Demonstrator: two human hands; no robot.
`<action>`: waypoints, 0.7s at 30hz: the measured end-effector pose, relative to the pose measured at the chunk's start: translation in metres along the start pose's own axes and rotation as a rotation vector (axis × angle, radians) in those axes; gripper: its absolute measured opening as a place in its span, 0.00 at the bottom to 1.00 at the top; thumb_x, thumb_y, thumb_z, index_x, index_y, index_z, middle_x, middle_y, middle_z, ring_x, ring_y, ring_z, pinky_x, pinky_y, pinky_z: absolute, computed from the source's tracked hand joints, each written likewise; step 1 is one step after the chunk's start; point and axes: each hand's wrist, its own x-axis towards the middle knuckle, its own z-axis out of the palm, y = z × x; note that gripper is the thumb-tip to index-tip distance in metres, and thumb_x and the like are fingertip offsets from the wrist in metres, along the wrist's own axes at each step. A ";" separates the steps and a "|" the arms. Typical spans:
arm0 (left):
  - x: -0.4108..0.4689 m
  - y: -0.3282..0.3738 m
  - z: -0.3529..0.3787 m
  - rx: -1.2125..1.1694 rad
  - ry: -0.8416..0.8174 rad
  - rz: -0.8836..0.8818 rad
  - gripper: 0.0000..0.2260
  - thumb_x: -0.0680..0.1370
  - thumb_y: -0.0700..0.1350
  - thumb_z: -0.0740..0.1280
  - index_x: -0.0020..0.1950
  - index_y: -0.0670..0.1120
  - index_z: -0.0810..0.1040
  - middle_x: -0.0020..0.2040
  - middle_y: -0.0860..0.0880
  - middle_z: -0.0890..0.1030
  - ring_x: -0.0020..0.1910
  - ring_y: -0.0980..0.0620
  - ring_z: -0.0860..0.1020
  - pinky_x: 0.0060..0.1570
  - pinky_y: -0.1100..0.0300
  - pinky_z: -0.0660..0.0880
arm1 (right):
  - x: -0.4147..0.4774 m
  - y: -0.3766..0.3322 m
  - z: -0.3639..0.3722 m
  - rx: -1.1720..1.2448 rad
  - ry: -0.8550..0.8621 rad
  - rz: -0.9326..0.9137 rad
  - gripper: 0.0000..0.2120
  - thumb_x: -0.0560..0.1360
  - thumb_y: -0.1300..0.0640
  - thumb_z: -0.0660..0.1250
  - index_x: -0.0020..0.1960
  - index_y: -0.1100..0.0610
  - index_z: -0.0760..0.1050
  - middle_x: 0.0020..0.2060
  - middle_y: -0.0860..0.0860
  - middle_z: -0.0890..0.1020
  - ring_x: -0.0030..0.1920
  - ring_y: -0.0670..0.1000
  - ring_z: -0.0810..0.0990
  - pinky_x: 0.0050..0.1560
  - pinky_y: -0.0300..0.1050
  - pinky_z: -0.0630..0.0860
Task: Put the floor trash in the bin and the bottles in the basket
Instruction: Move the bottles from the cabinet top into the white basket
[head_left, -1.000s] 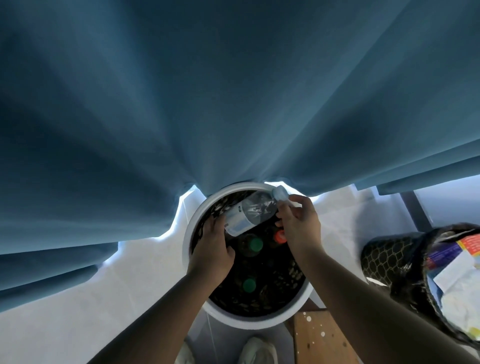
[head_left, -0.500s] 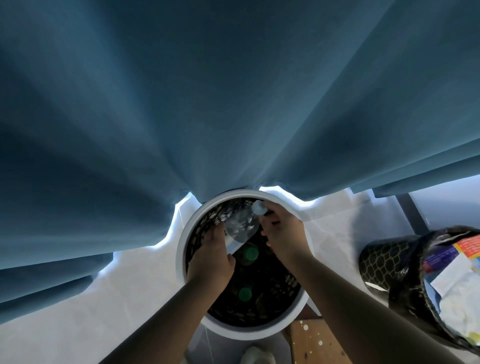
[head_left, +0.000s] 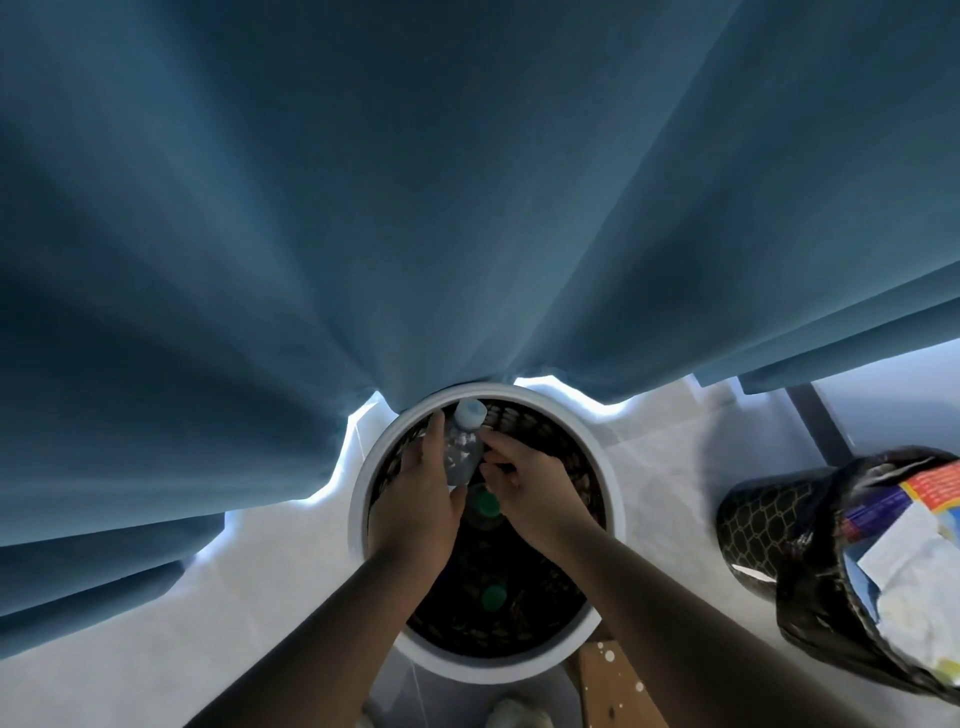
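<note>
A round black woven basket with a white rim (head_left: 363, 499) stands on the floor below me, against the curtain. Inside it are bottles with green caps (head_left: 485, 503). I hold a clear plastic bottle (head_left: 461, 452) with a pale cap nearly upright inside the basket's far side. My left hand (head_left: 421, 499) grips its left side. My right hand (head_left: 524, 491) has curled fingertips at the bottle's right side. The bin (head_left: 810, 545), lined with a black bag, stands to the right and holds paper and wrappers.
A heavy blue curtain (head_left: 467, 208) hangs right behind the basket and fills the upper view. A wooden board (head_left: 608, 691) with white specks lies just in front of the basket. Pale floor tiles (head_left: 260, 597) spread to the left.
The bottle went from lying slanted across the basket's top to standing nearly upright inside its far edge. Both hands moved lower into the basket and closer together.
</note>
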 end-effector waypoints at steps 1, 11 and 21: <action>0.003 0.000 -0.001 0.021 0.000 0.025 0.38 0.76 0.47 0.67 0.77 0.56 0.45 0.75 0.49 0.60 0.68 0.45 0.69 0.61 0.49 0.72 | -0.001 -0.003 0.000 -0.001 0.005 -0.004 0.20 0.80 0.58 0.60 0.71 0.49 0.68 0.58 0.46 0.79 0.57 0.44 0.78 0.55 0.32 0.71; 0.037 0.013 -0.028 0.192 -0.168 0.229 0.35 0.76 0.44 0.66 0.77 0.57 0.50 0.68 0.49 0.66 0.57 0.46 0.75 0.51 0.49 0.75 | 0.013 -0.002 -0.004 0.274 -0.033 0.120 0.24 0.79 0.68 0.53 0.73 0.53 0.64 0.60 0.44 0.77 0.50 0.41 0.80 0.52 0.47 0.80; 0.023 0.001 -0.062 0.463 -0.288 0.398 0.18 0.72 0.49 0.71 0.57 0.50 0.67 0.56 0.52 0.70 0.48 0.46 0.77 0.38 0.57 0.69 | 0.010 0.010 0.002 0.425 -0.082 0.276 0.21 0.78 0.69 0.56 0.70 0.56 0.67 0.54 0.48 0.80 0.55 0.51 0.80 0.50 0.48 0.80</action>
